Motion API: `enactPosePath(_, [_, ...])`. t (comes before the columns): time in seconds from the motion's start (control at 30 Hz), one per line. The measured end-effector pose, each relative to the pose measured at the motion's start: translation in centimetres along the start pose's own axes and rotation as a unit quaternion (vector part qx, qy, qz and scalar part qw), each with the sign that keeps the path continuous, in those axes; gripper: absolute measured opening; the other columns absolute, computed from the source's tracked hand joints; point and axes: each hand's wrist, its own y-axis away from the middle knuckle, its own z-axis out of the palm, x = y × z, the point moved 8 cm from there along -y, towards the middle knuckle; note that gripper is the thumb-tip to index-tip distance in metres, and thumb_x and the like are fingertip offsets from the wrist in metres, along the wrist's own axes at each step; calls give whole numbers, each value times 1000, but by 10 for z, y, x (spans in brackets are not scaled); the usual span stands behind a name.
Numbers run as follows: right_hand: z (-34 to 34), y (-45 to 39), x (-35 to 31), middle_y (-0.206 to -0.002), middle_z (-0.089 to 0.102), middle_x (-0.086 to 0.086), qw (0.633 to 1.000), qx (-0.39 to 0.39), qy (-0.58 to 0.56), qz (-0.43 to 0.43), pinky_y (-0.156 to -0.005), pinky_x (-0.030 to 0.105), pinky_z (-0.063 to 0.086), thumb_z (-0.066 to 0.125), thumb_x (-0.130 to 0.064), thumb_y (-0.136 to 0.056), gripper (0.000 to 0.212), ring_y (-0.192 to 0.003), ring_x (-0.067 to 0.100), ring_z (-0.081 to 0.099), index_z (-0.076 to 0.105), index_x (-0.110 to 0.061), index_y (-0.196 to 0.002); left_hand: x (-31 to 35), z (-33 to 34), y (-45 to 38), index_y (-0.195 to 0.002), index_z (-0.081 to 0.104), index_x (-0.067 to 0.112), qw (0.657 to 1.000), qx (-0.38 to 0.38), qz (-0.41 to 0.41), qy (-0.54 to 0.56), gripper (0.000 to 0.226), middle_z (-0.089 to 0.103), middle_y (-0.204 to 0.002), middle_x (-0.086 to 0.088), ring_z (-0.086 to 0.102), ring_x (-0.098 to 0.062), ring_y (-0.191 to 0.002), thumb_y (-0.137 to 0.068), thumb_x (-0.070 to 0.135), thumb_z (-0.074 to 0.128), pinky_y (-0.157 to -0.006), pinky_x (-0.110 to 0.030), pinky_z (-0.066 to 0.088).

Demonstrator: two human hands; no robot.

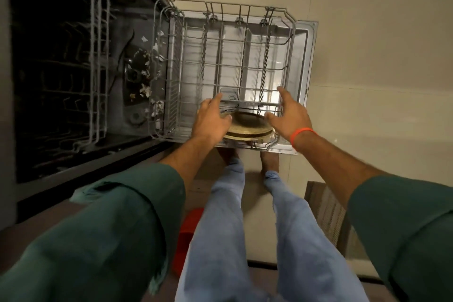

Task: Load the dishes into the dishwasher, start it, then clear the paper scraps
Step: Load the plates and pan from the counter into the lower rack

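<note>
The grey wire lower rack (230, 32) is pulled out over the open dishwasher door (309, 56). Two round plates (247, 127) stand close together at the rack's near end. My left hand (210, 119) rests against the left side of the plates, fingers straight, thumb lying on a plate rim. My right hand (288, 113) hovers spread open at their right side, just beside the rim, wearing an orange wristband. Torn white paper scraps (147, 56) lie on the dark floor of the dishwasher tub (61, 56) and against the rack's left wall.
The upper rack (99, 56) sits partly out of the dark tub on the left. My legs and bare feet stand just before the door. A red object (188, 228) sits on the floor by my left leg, a striped mat (326, 211) at right.
</note>
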Motion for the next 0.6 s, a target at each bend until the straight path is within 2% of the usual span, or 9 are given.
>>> enactPosePath(0.17, [-37, 40, -35, -145, 50, 15, 996, -50, 47, -52, -108, 38, 39, 69, -33, -89, 76, -131, 35, 48, 30, -25, -154, 29, -30, 60, -158, 29, 28, 998, 32, -4, 48, 69, 35, -157, -6, 37, -26, -142, -98, 27, 63, -117, -41, 31])
enactPosePath(0.37, [-75, 100, -93, -151, 45, 14, 985, -72, 93, -130, -110, 38, 37, 66, -36, -90, 76, -137, 34, 43, 29, -24, -155, 51, -65, 146, -157, 32, 27, 991, 82, -5, 110, 66, 37, -157, -5, 40, -24, -141, -98, 30, 61, -118, -41, 34])
enactPosePath(0.5, [-89, 148, -147, -154, 41, 10, 970, -98, 97, -201, -112, 38, 36, 64, -36, -93, 73, -139, 31, 42, 29, -24, -155, 53, -99, 206, -157, 31, 23, 976, 134, -3, 173, 65, 35, -161, -3, 36, -22, -146, -99, 33, 59, -120, -39, 31])
enactPosePath(0.6, [-88, 190, -191, -156, 39, 8, 954, -121, 94, -258, -113, 38, 35, 62, -35, -95, 70, -140, 28, 41, 28, -26, -155, 39, -124, 254, -157, 32, 28, 953, 185, -8, 240, 64, 35, -161, 1, 37, -21, -145, -100, 39, 59, -118, -41, 34])
